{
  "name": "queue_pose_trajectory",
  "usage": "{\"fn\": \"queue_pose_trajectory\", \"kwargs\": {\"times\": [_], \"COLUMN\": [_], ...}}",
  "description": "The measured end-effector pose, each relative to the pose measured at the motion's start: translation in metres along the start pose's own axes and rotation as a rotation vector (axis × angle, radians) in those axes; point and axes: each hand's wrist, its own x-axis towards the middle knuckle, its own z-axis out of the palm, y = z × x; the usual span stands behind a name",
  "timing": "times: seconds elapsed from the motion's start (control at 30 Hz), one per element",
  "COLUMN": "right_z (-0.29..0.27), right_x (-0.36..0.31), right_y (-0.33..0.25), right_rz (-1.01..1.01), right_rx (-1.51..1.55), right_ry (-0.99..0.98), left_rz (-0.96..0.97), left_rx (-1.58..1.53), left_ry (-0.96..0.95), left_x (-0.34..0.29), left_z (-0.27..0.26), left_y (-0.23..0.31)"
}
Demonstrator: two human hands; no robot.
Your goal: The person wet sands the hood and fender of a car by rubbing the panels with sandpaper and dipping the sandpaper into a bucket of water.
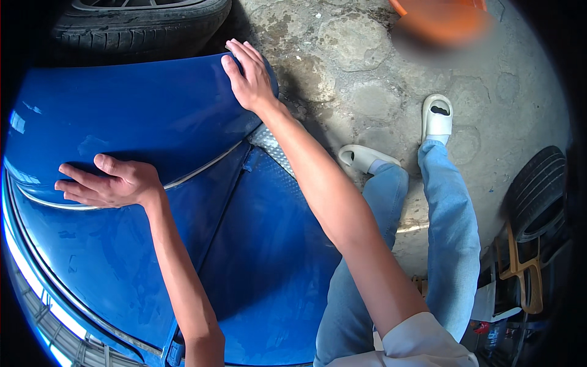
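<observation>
A curved, glossy blue car body panel (140, 116) fills the upper left, bordered along its near side by a pale trim line (205, 166). My left hand (113, 182) lies against its near part, with fingers spread and stretched out. At the panel's right end rests my right hand (249, 76), fingers extended and thumb apart, by the far corner. Neither hand wraps round anything that I can see. Below the trim, more blue bodywork (263, 251) carries a dark seam, partly covered by my forearms. A dimpled silvery patch (272, 147) shows beside my right forearm.
A black tyre on a wheel (140, 30) stands beyond the panel. Stone paving (373, 98) lies to the right, under my white slippers (438, 116). An orange object (443, 24) is blurred at the top. Another tyre (538, 189) and a brown frame-like piece (523, 269) are far right.
</observation>
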Motion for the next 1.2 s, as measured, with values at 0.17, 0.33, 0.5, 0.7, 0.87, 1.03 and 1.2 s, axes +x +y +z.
{"fn": "queue_pose_trajectory", "kwargs": {"times": [0.17, 0.33, 0.5, 0.7, 0.87, 1.03, 1.2], "right_z": [0.024, 0.017, 0.003, 0.032, 0.018, -0.014, 0.027], "right_x": [-0.023, -0.053, -0.073, -0.07, -0.106, -0.129, -0.095], "right_y": [-0.087, -0.102, -0.036, -0.082, -0.096, -0.013, -0.058], "right_rz": [-0.092, -0.354, 0.075, 0.149, -0.189, 0.191, 0.184], "right_rx": [0.259, 0.133, -0.006, 0.029, -0.136, -0.222, 0.047], "right_ry": [-0.078, -0.214, -0.061, -0.018, -0.301, -0.276, -0.112], "left_rz": [-0.008, -0.04, -0.056, -0.05, -0.052, -0.071, -0.039], "left_rx": [0.024, 0.025, 0.012, 0.004, -0.02, -0.052, -0.064], "left_ry": [-0.022, -0.038, -0.032, -0.045, -0.062, -0.045, -0.019], "left_x": [0.002, 0.007, 0.003, 0.003, 0.007, 0.003, 0.004], "left_z": [-0.004, -0.008, -0.004, -0.005, -0.01, -0.004, -0.004], "left_y": [-0.007, -0.003, 0.004, 0.0, -0.004, 0.004, -0.002]}}
